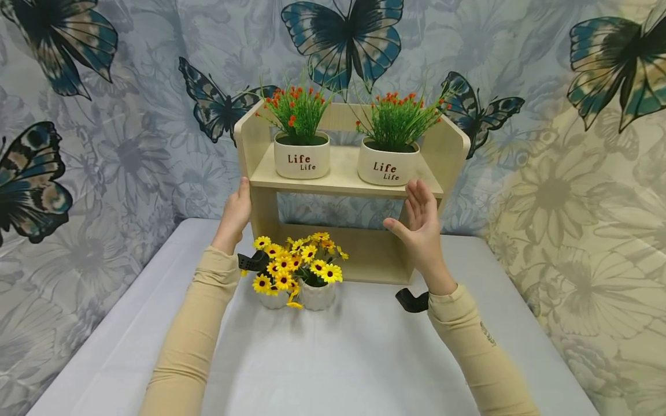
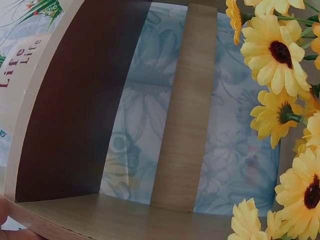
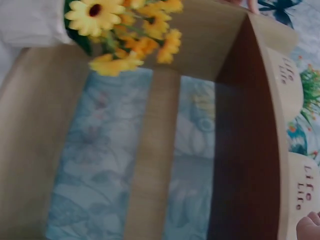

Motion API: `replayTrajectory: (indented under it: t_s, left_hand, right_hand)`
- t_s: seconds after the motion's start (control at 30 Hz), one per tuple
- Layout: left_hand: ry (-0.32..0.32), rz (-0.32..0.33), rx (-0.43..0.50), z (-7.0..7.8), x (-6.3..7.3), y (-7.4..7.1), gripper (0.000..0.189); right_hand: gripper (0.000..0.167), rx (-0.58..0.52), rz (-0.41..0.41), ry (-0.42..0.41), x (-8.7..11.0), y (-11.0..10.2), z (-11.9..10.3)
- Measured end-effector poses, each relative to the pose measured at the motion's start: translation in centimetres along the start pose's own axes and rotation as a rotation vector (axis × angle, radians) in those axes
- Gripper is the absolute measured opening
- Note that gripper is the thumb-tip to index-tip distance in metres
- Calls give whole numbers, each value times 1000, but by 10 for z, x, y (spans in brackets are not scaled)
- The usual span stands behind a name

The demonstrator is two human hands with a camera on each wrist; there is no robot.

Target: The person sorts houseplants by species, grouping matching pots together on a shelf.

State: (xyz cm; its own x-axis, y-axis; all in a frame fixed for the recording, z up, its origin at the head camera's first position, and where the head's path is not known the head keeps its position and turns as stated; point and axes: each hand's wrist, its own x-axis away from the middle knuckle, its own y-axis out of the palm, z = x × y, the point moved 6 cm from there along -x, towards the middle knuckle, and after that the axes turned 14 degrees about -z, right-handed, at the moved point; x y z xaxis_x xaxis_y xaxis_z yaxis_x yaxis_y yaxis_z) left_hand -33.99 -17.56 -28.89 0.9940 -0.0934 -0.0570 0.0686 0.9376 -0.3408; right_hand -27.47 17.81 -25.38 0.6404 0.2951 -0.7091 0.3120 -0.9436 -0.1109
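Note:
A light wooden two-tier shelf (image 1: 364, 254) stands on the table. My left hand (image 1: 236, 214) holds its left side panel, thumb at the front edge; its other fingers are mostly hidden. My right hand (image 1: 422, 231) is raised in front of the shelf's right side, fingers straight and thumb spread, fingertips just below the right white pot (image 1: 387, 164). A matching left white pot (image 1: 302, 159), also lettered "Life", shares the upper board; both bear orange-red flowers and green grass. Yellow artificial daisies (image 1: 283, 264) in two small pale pots (image 1: 317, 296) stand before the shelf's lower left, near my left wrist.
A white cloth covers the table (image 1: 333, 364). Behind it hangs a floral backdrop (image 1: 208, 179) with large butterflies. Black curved wrist mounts (image 1: 413, 300) stick out from both sleeves, the left one overlapping the daisies in the head view.

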Motion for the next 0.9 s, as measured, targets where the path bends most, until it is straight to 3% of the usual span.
replayTrajectory:
  t_s: [0.2,0.63,0.9]
  left_hand:
    - [14,-2,-3,0,-2,-2,84]
    - [17,-16,17,-3,-4,-1,84]
    - [31,-13,29,-3,-4,-2,83]
  right_hand:
    - [94,-13,-60,69,17,8,16]
    - [93,9,-185,440,69,42,65]
    - [94,22,-234,551,92,59,85]
